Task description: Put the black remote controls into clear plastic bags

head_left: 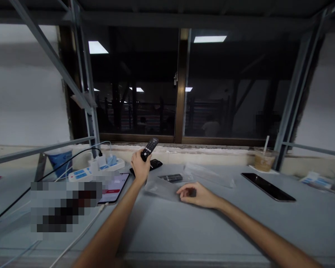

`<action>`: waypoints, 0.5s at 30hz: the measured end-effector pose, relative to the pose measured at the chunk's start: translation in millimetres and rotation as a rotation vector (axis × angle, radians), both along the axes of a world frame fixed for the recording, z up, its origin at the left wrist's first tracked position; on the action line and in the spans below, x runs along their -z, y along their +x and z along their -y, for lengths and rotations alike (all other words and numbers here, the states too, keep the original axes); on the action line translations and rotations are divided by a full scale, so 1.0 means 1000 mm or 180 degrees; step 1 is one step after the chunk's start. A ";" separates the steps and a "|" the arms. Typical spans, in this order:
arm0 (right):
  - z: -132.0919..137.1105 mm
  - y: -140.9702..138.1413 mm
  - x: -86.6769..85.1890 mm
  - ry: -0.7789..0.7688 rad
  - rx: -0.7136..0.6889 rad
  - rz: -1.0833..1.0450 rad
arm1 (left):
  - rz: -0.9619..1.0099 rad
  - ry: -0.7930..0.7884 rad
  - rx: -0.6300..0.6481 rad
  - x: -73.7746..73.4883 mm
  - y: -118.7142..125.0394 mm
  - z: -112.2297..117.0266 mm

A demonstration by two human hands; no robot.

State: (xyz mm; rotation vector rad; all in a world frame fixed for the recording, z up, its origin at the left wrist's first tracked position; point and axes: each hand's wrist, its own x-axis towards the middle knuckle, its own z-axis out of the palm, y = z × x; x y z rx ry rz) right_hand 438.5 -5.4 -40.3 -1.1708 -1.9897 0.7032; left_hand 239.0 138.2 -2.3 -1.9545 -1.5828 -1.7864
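My left hand [139, 165] is raised above the grey table [184, 227] and grips a black remote control [150, 148], tilted up to the right. A second black remote [155, 164] lies flat just behind that hand. My right hand [197, 195] rests on the table with its fingers curled, touching a clear plastic bag [163, 188]. A small dark object [171, 178] lies on the bag just beyond the right hand.
A white power strip [96, 169] with plugged chargers and cables sits at left, by a phone [115, 187] with a lit screen. Another clear bag [209, 175], a dark phone [268, 187] and an iced drink cup [264, 159] lie to the right. A dark window is behind.
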 end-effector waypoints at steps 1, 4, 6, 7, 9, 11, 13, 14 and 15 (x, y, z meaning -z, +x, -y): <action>-0.001 0.001 0.001 -0.0043 0.0007 -0.0091 | 0.0174 0.0204 0.0055 -0.005 0.000 0.002; -0.005 0.004 0.002 -0.0199 0.0165 -0.0410 | 0.0545 0.0816 0.0167 -0.021 0.000 0.013; -0.006 0.005 0.002 -0.0322 0.0241 -0.0729 | 0.0669 0.1108 0.0309 -0.029 0.003 0.023; -0.006 0.005 0.001 -0.0380 0.0244 -0.0926 | 0.0675 0.1193 0.0443 -0.031 0.005 0.028; -0.006 0.006 -0.002 -0.0471 0.0224 -0.1390 | 0.0522 0.1213 0.0807 -0.031 0.012 0.037; -0.005 0.008 -0.007 -0.0567 0.0216 -0.1851 | 0.0100 0.1072 0.1221 -0.024 0.021 0.045; -0.005 0.011 -0.012 -0.0622 0.0309 -0.2232 | -0.0555 0.0894 0.1635 -0.012 0.031 0.052; -0.005 0.014 -0.014 -0.0612 0.0412 -0.2383 | -0.0906 0.0797 0.1805 -0.005 0.036 0.056; -0.005 0.016 -0.015 -0.0577 0.0549 -0.2494 | -0.1215 0.0713 0.1955 0.003 0.040 0.060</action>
